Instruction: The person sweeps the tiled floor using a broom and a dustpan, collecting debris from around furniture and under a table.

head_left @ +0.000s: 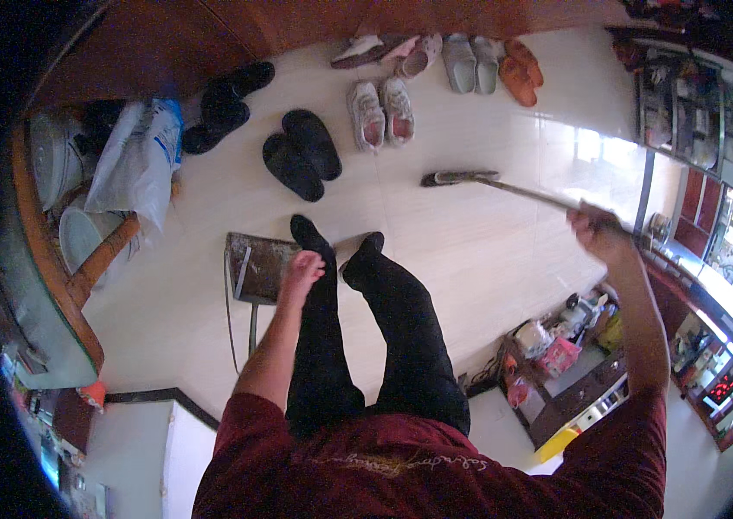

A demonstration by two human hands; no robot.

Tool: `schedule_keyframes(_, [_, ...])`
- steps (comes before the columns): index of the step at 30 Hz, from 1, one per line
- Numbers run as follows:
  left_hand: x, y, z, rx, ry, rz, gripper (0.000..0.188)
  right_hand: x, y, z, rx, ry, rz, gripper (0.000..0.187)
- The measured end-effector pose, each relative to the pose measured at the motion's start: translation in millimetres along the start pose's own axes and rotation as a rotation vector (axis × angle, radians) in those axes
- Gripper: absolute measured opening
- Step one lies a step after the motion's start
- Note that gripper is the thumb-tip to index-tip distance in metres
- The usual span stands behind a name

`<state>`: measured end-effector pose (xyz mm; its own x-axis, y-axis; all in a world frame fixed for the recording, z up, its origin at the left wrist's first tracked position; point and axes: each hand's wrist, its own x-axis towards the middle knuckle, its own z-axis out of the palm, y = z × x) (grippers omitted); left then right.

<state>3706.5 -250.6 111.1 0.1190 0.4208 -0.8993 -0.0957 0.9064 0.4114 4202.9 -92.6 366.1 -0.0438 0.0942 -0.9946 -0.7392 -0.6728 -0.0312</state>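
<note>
My right hand (600,230) is closed round the handle of a long broom (529,192), held out to the right. The broom's head (460,177) rests on the floor ahead of my feet. My left hand (304,270) hangs in front of my left leg, its fingers loosely curled and apart, holding nothing that I can see. Behind it on the floor lies a dark, worn dustpan (261,268), its handle running back toward me. The hand overlaps the pan's right edge in the picture, and I see no grip on it.
Black slippers (302,156), white sneakers (382,114), grey clogs (473,65) and orange sandals (520,73) stand on the pale tiled floor (401,199). At left, a plastic bag (137,160) hangs by a wooden-legged table. A cluttered low cabinet (557,372) stands at lower right.
</note>
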Motion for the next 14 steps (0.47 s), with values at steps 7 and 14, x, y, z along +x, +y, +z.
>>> schedule_keyframes(7, [47,-33,-140,-0.186,0.312,0.009,0.016,103,-232,112,-0.202,-0.360,-0.588,0.020])
schedule_keyframes(14, [100,-116,-133,-0.365,0.459,-0.127,0.015,204,-256,198,-0.459,-0.370,-0.760,0.024])
